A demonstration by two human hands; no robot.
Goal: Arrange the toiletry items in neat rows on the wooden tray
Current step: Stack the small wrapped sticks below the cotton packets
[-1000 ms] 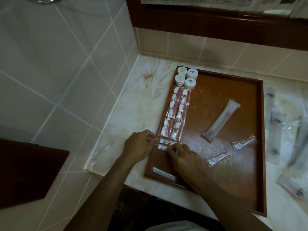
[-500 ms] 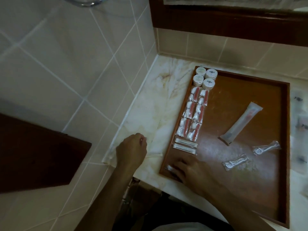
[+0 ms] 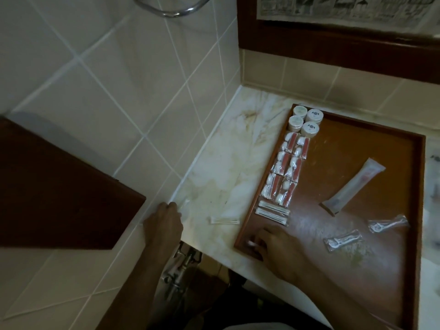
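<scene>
Head view: rectangular brown wooden tray (image 3: 390,129) lying centre-right. Right hand (image 3: 277,248) pinching a clear-wrapped white swab packet (image 3: 250,243) at lower-left tray corner (light, slippery; grip its ends). Left hand (image 3: 164,222), fingers curled, grasp unclear, reaching lower-left.

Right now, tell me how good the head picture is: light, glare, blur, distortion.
Head view: dim and warm overall; a soft sheen lies on the wooden tray floor near the right hand; the packets at the far right edge are smeared and unreadable; the left hand is slightly soft; wall tile lines bow from the wide lens; the cotton swab packets stay fairly sharp.
</scene>
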